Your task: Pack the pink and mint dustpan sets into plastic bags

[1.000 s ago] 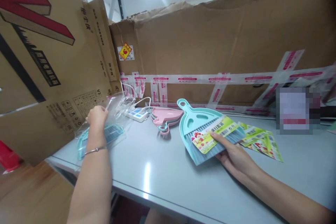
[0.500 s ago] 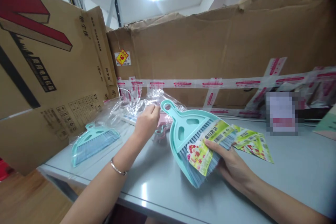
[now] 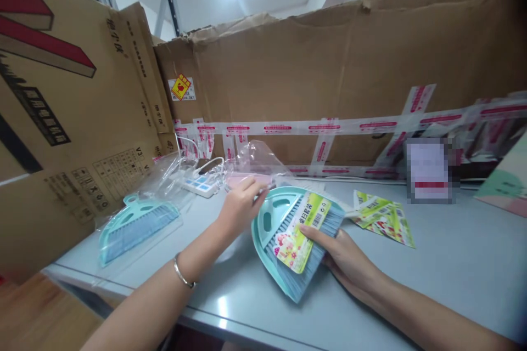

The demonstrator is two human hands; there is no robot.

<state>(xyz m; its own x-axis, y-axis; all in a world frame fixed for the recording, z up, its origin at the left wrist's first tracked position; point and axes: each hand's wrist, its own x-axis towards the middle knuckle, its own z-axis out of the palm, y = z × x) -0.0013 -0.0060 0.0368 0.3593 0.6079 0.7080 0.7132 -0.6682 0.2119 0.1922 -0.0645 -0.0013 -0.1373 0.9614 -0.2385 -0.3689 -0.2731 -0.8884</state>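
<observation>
My right hand point(image 3: 341, 249) grips a mint-green dustpan point(image 3: 284, 205) with a blue-bristled hand brush point(image 3: 325, 225) nested in it, thumb pressed on top. A green and yellow printed card point(image 3: 302, 233) lies across the bristles under that thumb. The set is tilted above the table, its handle pointing away and hidden behind my left hand point(image 3: 242, 205). The fingers of my left hand are closed at the handle end; what they pinch cannot be made out. Just behind them a clear plastic bag point(image 3: 257, 154) stands up, and a pink object point(image 3: 247, 180) shows partly.
A bagged dustpan set point(image 3: 140, 225) lies on the grey table point(image 3: 197, 301) at left. Behind it is a white power strip point(image 3: 201, 184). Several printed cards point(image 3: 385, 216) lie at right. Large cardboard boxes point(image 3: 280, 77) wall the back and left.
The dustpan set has come lower and its handle has gone behind my left hand. My left hand has shifted slightly down and toward it. The view has turned a little right.
</observation>
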